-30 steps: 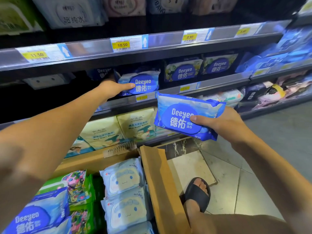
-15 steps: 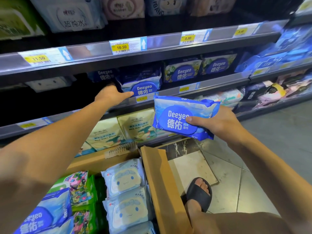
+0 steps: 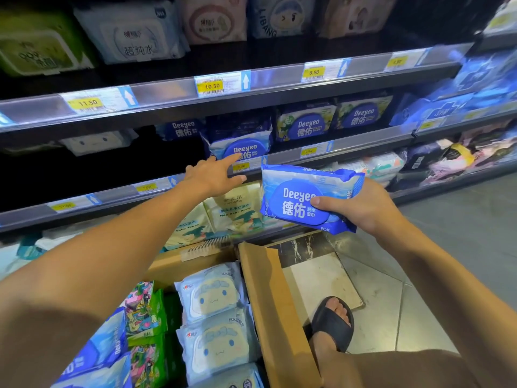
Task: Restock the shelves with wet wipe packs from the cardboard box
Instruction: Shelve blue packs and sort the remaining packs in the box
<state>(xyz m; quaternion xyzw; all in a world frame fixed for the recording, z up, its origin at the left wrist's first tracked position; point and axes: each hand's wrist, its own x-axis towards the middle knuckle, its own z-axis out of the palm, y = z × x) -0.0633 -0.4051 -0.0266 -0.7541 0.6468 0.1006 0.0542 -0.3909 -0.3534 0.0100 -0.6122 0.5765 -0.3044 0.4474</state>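
Observation:
My right hand (image 3: pixel 361 205) grips a blue Deeyeo wet wipe pack (image 3: pixel 302 197) in front of the middle shelf, thumb on its face. My left hand (image 3: pixel 214 173) is stretched out with straight fingers; its fingertips reach the lower edge of another blue Deeyeo pack (image 3: pixel 242 144) standing on the middle shelf (image 3: pixel 363 142). The open cardboard box (image 3: pixel 268 298) sits on the floor below, holding pale cartoon-face packs (image 3: pixel 212 295), green patterned packs (image 3: pixel 145 312) and more blue Deeyeo packs (image 3: pixel 103 345).
The top shelf (image 3: pixel 167 91) carries price tags and large wipe packs above it. Cream baby wipe packs (image 3: pixel 235 211) fill the lower shelf. More Deeyeo packs (image 3: pixel 307 124) stand to the right. A foot in a black sandal (image 3: pixel 334 320) rests on the tiled floor beside the box.
My left hand has drawn back from the shelved Deeyeo pack and opened its fingers flat. The pack in my right hand has shifted slightly right and nearer.

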